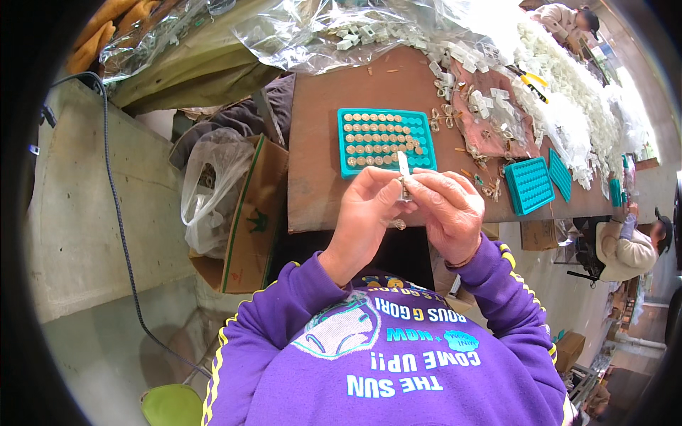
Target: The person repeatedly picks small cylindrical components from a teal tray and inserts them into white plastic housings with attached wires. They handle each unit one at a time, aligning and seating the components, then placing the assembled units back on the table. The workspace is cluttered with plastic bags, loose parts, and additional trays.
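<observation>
Just off the table's near edge, my hands meet around a small white plastic piece [404,165] with a narrow upright strip. My left hand [368,213] pinches it from the left, and my right hand [449,211] closes its fingertips on it from the right. Something small and shiny sits low between the fingers, too hidden to make out. Directly beyond my hands lies a teal tray [343,145] with rows of small round brass-coloured discs [376,128]. A few discs are heaped loosely at the tray's right side.
Brown table [312,92] has a heap of white plastic pieces [547,78] at right. Yellow-handled pliers [533,84] rest there. Another teal tray [529,186] lies near the right edge. A cardboard box [245,220] with a plastic bag stands left. Other people [625,245] sit at right.
</observation>
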Demonstrator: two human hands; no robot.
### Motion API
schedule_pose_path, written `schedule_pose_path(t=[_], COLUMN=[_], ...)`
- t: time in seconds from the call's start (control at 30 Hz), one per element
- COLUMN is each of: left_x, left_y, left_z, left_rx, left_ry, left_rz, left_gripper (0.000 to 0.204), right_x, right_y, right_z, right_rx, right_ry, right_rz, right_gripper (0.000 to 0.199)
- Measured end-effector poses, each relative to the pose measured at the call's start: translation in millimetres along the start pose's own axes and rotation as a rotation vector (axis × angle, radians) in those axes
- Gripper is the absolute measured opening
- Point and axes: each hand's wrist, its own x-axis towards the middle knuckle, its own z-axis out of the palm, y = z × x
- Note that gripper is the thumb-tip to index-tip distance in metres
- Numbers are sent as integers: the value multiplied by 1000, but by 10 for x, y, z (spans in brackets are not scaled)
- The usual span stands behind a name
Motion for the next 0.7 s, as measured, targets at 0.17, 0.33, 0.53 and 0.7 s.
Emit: schedule_pose_path(t=[0.17, 0.33, 0.53, 0.7], left_x=[-11, -81, -130, -126], left_y=[-3, 35, -1, 34], left_z=[-15, -23, 66, 109], left_rx=[-15, -78, -180, -112], left_ry=[-6, -96, -77, -41], left_rz=[-8, -160, -255, -196], left_gripper=[18, 20, 23, 33], right_x=[-50, 23, 24, -9], right_y=[-60, -26, -133, -221], right_z=[34, -146, -50, -52], right_rx=[55, 659, 521, 155], right_ry=[55, -48, 58, 103], right_rz=[62, 747, 661, 184], right_gripper=[33, 29, 12, 30])
